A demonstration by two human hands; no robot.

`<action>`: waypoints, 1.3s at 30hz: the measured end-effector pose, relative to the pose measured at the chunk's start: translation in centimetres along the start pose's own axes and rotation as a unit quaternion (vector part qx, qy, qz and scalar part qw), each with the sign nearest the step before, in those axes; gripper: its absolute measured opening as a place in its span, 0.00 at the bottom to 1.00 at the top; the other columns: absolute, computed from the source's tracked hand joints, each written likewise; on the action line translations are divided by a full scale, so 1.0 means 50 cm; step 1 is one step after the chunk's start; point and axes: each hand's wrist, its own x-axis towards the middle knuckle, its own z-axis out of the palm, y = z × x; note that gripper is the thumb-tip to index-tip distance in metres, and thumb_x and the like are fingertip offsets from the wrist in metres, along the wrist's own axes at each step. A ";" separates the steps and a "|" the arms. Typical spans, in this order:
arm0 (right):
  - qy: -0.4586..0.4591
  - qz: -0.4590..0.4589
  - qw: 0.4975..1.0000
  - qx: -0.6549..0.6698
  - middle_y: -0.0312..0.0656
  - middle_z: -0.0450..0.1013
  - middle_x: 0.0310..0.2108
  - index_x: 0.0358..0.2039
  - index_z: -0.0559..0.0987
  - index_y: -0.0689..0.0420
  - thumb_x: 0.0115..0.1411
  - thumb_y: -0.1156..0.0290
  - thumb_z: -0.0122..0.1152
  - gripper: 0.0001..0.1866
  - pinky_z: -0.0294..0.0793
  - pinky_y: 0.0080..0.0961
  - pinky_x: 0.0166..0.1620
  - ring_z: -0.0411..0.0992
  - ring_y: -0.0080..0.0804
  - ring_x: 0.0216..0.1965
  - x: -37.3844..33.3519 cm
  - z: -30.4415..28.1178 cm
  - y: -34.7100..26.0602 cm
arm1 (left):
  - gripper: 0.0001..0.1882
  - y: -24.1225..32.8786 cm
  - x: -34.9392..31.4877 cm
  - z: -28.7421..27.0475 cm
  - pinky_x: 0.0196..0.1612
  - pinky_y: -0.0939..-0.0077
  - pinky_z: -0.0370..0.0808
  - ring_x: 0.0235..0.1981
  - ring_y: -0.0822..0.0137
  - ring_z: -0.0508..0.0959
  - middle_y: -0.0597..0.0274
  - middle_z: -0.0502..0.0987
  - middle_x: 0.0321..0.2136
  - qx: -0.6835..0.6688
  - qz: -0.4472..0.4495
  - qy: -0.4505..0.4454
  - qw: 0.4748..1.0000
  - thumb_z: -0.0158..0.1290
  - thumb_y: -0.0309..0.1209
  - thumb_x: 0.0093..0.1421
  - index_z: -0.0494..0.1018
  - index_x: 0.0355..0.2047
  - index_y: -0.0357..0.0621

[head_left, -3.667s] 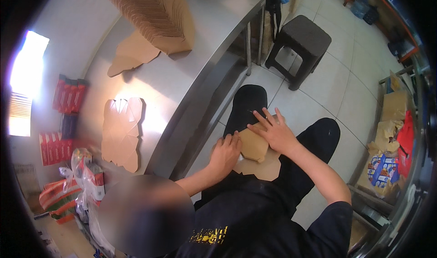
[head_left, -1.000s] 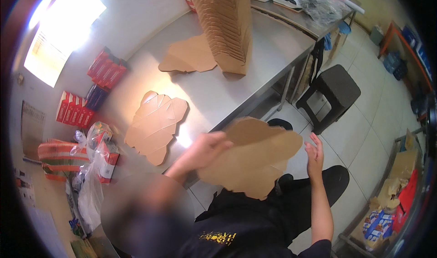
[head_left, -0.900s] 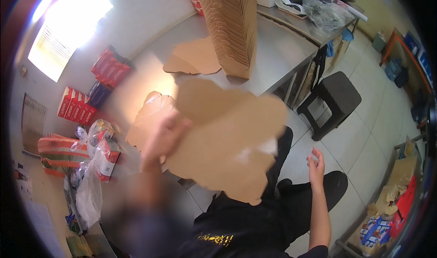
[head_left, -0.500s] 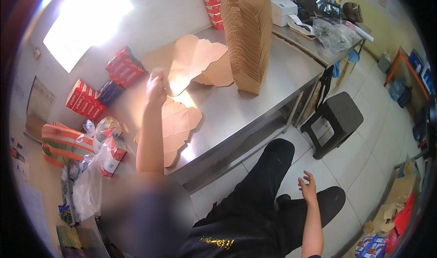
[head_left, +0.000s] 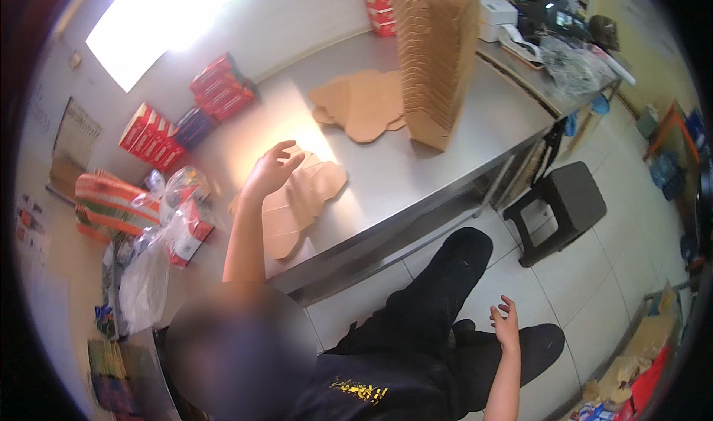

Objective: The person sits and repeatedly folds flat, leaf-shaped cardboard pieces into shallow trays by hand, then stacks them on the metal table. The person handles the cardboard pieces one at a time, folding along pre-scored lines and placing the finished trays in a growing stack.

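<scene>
My left hand (head_left: 273,170) is over the steel table at the left, fingers apart and nothing gripped in them. Beneath and beside it lies a flat brown cardboard box blank (head_left: 301,209) with crease lines and rounded flaps. Whether the fingers touch the blank, I cannot tell. Farther back, another flat cardboard blank (head_left: 360,105) rests beside a tall stack of nested, folded cardboard pieces (head_left: 437,68). My right hand (head_left: 506,324) hangs above my leg, away from the table, its fingers loosely spread and holding nothing.
Red cartons (head_left: 152,138) stand along the wall at the left, near a clear plastic bag (head_left: 145,291). A white label printer (head_left: 496,16) sits on the adjoining table at the back right. A dark plastic stool (head_left: 568,202) stands on the tiled floor.
The light cardboard blank at my left hand has come nearer, from the back of the table onto the near blank. My left hand has let go and moved toward me. My right hand has barely moved.
</scene>
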 end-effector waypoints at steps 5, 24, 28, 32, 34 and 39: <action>-0.028 -0.042 0.998 -0.049 0.51 0.69 0.58 0.66 0.67 0.48 0.64 0.66 0.63 0.30 0.79 0.34 0.42 0.76 0.34 0.41 0.018 0.016 -0.032 | 0.67 -0.174 -0.049 -0.086 0.64 0.63 0.70 0.63 0.52 0.72 0.37 0.70 0.61 0.212 -0.097 -0.039 0.972 0.72 0.64 0.37 0.60 0.66 0.26; -0.042 -0.026 0.998 -0.040 0.55 0.71 0.56 0.65 0.68 0.51 0.63 0.66 0.65 0.30 0.76 0.30 0.36 0.75 0.33 0.35 0.013 0.031 0.006 | 0.53 -0.167 -0.096 -0.090 0.52 0.60 0.80 0.53 0.47 0.78 0.39 0.72 0.55 0.152 -0.121 0.030 0.981 0.77 0.52 0.37 0.71 0.57 0.31; -0.050 -0.022 0.998 -0.041 0.55 0.72 0.56 0.65 0.68 0.51 0.63 0.66 0.65 0.30 0.76 0.30 0.36 0.75 0.33 0.34 0.017 0.037 0.008 | 0.52 -0.164 -0.096 -0.089 0.47 0.62 0.83 0.48 0.51 0.81 0.43 0.73 0.54 0.162 -0.126 0.038 0.978 0.77 0.49 0.37 0.70 0.59 0.32; -0.050 -0.024 0.998 -0.041 0.55 0.72 0.56 0.65 0.68 0.51 0.63 0.66 0.65 0.30 0.76 0.30 0.36 0.75 0.33 0.33 0.019 0.038 0.009 | 0.51 -0.148 -0.106 -0.091 0.61 0.58 0.73 0.59 0.46 0.73 0.38 0.71 0.56 0.126 -0.133 0.030 0.983 0.77 0.52 0.37 0.71 0.56 0.31; -0.054 -0.024 0.997 -0.042 0.55 0.72 0.56 0.65 0.68 0.51 0.63 0.66 0.65 0.30 0.76 0.30 0.36 0.75 0.32 0.32 0.020 0.039 0.009 | 0.51 -0.160 -0.101 -0.088 0.61 0.59 0.72 0.59 0.47 0.73 0.38 0.71 0.56 0.153 -0.122 0.038 0.980 0.76 0.52 0.38 0.71 0.56 0.31; -0.058 -0.020 0.997 -0.039 0.54 0.72 0.56 0.64 0.68 0.51 0.63 0.67 0.65 0.29 0.76 0.28 0.36 0.74 0.30 0.31 0.020 0.042 0.014 | 0.51 -0.173 -0.097 -0.084 0.61 0.59 0.71 0.59 0.47 0.73 0.38 0.71 0.56 0.170 -0.114 0.039 0.978 0.76 0.53 0.38 0.71 0.56 0.31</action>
